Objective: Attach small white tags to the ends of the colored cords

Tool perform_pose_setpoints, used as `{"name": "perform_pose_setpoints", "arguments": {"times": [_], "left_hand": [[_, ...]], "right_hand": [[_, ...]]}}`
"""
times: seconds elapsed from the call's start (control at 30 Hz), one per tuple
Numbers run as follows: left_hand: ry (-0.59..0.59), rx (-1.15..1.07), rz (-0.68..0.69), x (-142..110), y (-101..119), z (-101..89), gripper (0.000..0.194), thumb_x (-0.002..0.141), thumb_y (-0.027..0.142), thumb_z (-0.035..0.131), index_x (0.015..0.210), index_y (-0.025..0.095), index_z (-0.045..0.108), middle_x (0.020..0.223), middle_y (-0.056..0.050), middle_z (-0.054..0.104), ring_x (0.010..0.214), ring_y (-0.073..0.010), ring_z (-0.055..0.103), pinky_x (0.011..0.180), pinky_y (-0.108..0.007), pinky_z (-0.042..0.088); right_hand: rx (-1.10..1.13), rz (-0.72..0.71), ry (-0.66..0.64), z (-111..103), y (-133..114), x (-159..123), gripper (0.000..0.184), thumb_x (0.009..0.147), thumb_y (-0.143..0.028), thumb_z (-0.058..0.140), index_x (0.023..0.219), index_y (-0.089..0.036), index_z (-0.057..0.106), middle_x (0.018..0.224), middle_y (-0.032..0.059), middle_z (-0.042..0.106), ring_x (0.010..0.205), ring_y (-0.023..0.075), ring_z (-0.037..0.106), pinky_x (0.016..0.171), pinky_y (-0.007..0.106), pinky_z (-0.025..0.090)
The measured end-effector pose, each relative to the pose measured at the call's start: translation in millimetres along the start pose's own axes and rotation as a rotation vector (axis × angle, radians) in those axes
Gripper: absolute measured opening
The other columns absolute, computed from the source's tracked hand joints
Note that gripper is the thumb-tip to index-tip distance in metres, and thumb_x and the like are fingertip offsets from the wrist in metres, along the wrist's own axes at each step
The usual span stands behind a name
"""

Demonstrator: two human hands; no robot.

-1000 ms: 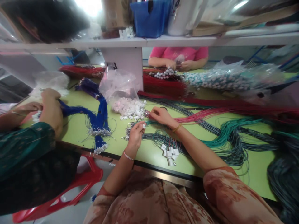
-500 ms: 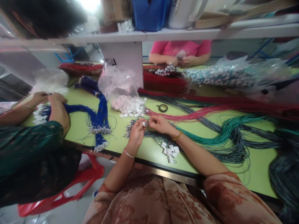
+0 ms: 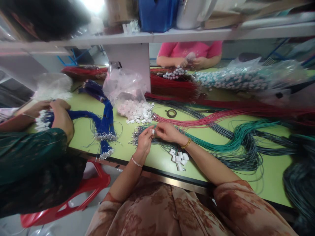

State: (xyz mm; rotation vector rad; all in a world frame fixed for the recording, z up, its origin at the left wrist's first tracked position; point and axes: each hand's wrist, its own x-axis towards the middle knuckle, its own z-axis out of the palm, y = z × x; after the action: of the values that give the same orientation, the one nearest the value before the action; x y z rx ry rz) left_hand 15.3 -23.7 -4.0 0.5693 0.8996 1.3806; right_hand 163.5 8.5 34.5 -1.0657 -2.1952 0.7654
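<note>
Between the fingertips of my left hand (image 3: pixel 145 140) is a small white connector housing (image 3: pixel 153 131), pinched over the bench. My right hand (image 3: pixel 167 132) is closed right beside it, its fingertips touching or almost touching the housing. Whatever thin wire those fingers hold is too small to make out clearly. Under and behind my hands lie dark grey wires with metal-tipped ends (image 3: pixel 135 136) and green wires (image 3: pixel 221 146). Several white housings on wires (image 3: pixel 178 158) rest on the bench just below my right wrist.
An open plastic bag (image 3: pixel 125 82) spills loose white housings (image 3: pixel 139 113). Pink wires (image 3: pixel 187 123), a tape roll (image 3: pixel 171 113) and blue wire bundles (image 3: pixel 106 119) lie around. A co-worker's hands (image 3: pixel 59 105) work at left; another person in pink (image 3: pixel 190 52) sits opposite, below a shelf (image 3: pixel 211 35).
My hands stay almost in place, with the white housing turned slightly and my right fingers closer to it. The person opposite has shifted their hands a little.
</note>
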Motion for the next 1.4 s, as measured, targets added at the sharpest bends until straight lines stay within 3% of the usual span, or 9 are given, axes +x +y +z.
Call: {"name": "perform_pose_setpoints", "arguments": {"times": [0.23, 0.37, 0.57, 0.63, 0.73, 0.83, 0.93, 1.13, 1.4], "left_hand": [[0.056, 0.147, 0.043, 1, -2, 1.1, 0.026, 0.069, 0.029, 0.077, 0.090, 0.014, 0.073, 0.075, -0.003, 0.067, 0.062, -0.0102, 0.052, 0.065, -0.026, 0.043], [0.028, 0.392, 0.360, -23, 4, 9.2, 0.019, 0.075, 0.028, 0.071, 0.092, 0.019, 0.074, 0.095, -0.009, 0.068, 0.091, -0.0197, 0.059, 0.084, -0.032, 0.045], [-0.972, 0.914, 0.563, -70, -11, 33.8, 0.023, 0.082, 0.027, 0.062, 0.102, 0.023, 0.072, 0.097, -0.014, 0.068, 0.084, -0.0224, 0.058, 0.083, -0.035, 0.045], [-1.117, 1.019, 0.629, -73, -16, 36.7, 0.026, 0.084, 0.031, 0.059, 0.106, 0.022, 0.070, 0.099, -0.014, 0.067, 0.084, -0.0231, 0.058, 0.080, -0.035, 0.045], [-0.962, 1.075, 0.760, -58, -4, 26.2, 0.024, 0.087, 0.029, 0.053, 0.103, 0.023, 0.070, 0.097, -0.013, 0.067, 0.088, -0.0240, 0.058, 0.081, -0.035, 0.045], [-0.482, 1.127, 0.827, -19, 28, 1.0, 0.025, 0.088, 0.021, 0.047, 0.098, 0.023, 0.069, 0.094, -0.012, 0.065, 0.091, -0.0252, 0.056, 0.086, -0.038, 0.043], [-0.115, 1.418, 0.669, 27, 61, -24.8, 0.026, 0.082, 0.010, 0.048, 0.095, 0.020, 0.067, 0.093, -0.012, 0.060, 0.088, -0.0239, 0.055, 0.082, -0.035, 0.042], [-0.031, 1.945, 0.423, 65, 73, -44.2, 0.020, 0.083, 0.010, 0.046, 0.092, 0.018, 0.062, 0.095, -0.011, 0.057, 0.085, -0.0228, 0.055, 0.073, -0.032, 0.039], [0.053, 1.571, 0.498, 52, 78, -46.6, 0.011, 0.081, 0.015, 0.056, 0.090, 0.017, 0.060, 0.085, -0.009, 0.059, 0.081, -0.0217, 0.054, 0.073, -0.033, 0.040]], "right_hand": [[0.019, 0.061, -0.001, 3, 3, -1, 0.018, 0.080, -0.026, 0.053, 0.066, -0.015, 0.054, 0.059, -0.0014, 0.053, 0.054, 0.0090, 0.040, 0.054, 0.023, 0.025], [0.207, 0.084, -0.070, -13, 5, 4, 0.022, 0.085, -0.031, 0.049, 0.074, -0.014, 0.058, 0.064, -0.0006, 0.055, 0.059, 0.0103, 0.044, 0.056, 0.022, 0.031], [0.076, 0.040, -0.288, -9, -3, 14, 0.012, 0.077, -0.026, 0.059, 0.076, -0.015, 0.063, 0.070, 0.0007, 0.062, 0.062, 0.0111, 0.047, 0.059, 0.023, 0.032], [-0.065, 0.046, -0.300, 7, -7, 13, 0.006, 0.074, -0.021, 0.062, 0.076, -0.016, 0.064, 0.069, 0.0006, 0.062, 0.060, 0.0110, 0.045, 0.057, 0.023, 0.029], [-0.142, 0.044, -0.285, 26, -8, 9, 0.006, 0.077, -0.019, 0.059, 0.074, -0.017, 0.063, 0.070, 0.0010, 0.063, 0.061, 0.0122, 0.046, 0.057, 0.024, 0.027], [-0.175, 0.040, -0.251, 33, -6, 4, 0.010, 0.082, -0.019, 0.054, 0.078, -0.016, 0.064, 0.077, 0.0041, 0.065, 0.066, 0.0140, 0.049, 0.059, 0.025, 0.028], [-0.286, -0.020, -0.232, 32, -9, 1, 0.017, 0.088, -0.021, 0.048, 0.084, -0.016, 0.063, 0.085, 0.0069, 0.065, 0.070, 0.0148, 0.049, 0.062, 0.026, 0.028], [-0.487, -0.108, -0.288, 26, -18, -1, 0.020, 0.092, -0.021, 0.038, 0.090, -0.015, 0.057, 0.090, 0.0104, 0.062, 0.072, 0.0165, 0.049, 0.063, 0.028, 0.027], [0.013, 0.014, -0.202, 4, -6, 5, 0.007, 0.081, -0.019, 0.047, 0.076, -0.017, 0.051, 0.068, -0.0006, 0.054, 0.060, 0.0110, 0.043, 0.059, 0.023, 0.030]]}}
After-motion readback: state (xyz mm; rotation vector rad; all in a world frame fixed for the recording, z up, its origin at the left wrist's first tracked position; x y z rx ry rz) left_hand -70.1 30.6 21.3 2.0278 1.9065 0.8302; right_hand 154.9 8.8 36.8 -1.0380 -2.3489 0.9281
